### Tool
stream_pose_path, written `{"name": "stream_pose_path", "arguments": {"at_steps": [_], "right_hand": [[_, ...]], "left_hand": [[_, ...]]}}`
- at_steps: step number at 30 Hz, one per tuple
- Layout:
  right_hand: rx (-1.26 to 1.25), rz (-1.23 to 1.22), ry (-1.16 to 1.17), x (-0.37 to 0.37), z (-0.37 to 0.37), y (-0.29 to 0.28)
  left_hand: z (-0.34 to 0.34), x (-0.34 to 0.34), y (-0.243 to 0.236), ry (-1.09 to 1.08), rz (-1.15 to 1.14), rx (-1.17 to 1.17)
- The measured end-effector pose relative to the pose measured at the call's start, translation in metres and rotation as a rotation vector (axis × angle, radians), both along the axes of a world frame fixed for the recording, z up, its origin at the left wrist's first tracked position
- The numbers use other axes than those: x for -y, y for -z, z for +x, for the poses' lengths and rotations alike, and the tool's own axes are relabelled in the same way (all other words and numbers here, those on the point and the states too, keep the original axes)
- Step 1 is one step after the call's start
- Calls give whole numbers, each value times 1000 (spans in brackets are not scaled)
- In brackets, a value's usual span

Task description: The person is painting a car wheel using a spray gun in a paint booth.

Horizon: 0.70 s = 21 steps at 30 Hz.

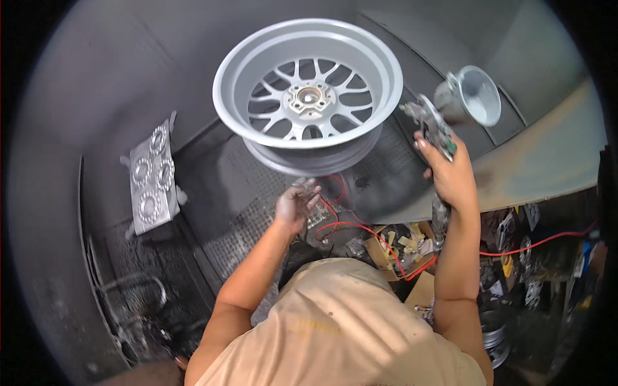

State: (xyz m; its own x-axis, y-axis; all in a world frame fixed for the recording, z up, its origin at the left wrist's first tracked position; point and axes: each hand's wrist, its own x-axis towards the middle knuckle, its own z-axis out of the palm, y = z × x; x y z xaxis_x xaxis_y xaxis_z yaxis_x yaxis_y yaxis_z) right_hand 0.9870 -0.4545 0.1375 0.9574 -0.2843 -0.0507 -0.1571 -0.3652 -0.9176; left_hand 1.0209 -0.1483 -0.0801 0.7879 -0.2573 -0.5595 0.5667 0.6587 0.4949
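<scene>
A silver-grey car wheel rim [308, 138] with mesh spokes fills the upper middle, its open barrel tilted toward me. What bears it is hidden. My right hand [447, 170] is wrapped round the handle of a paint-smeared spray gun [432, 125], held to the right of the rim. The gun's nozzle end points up and left, close to the rim's right side. Just under the rim's near edge is my left hand [297, 204], palm turned up, fingers loosely bent and apart. It has grey dust on it and holds nothing.
A grey bucket-like container [479, 96] is at the right wall. A silver panel with round patterns [152, 174] stands on the left. A red hose [360, 224] runs across the floor past a cardboard box of scraps [405, 241]. Cluttered shelves [541, 257] are at lower right.
</scene>
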Motion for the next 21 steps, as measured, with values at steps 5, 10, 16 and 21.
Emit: {"name": "stream_pose_path", "arguments": {"at_steps": [5,10,16,21], "right_hand": [[-145,110,-42,18,-60,53],[-167,54,-230,-16,-97,143],[-340,-15,-534,-128,-131,196],[-392,-57,-774,-261,-170,246]], "left_hand": [[-96,-41,-11,62,414,78],[-261,-114,81,178,631,-108],[-460,-220,188,430,1414,-39],[-592,-291,197,276,1402,-404]]}}
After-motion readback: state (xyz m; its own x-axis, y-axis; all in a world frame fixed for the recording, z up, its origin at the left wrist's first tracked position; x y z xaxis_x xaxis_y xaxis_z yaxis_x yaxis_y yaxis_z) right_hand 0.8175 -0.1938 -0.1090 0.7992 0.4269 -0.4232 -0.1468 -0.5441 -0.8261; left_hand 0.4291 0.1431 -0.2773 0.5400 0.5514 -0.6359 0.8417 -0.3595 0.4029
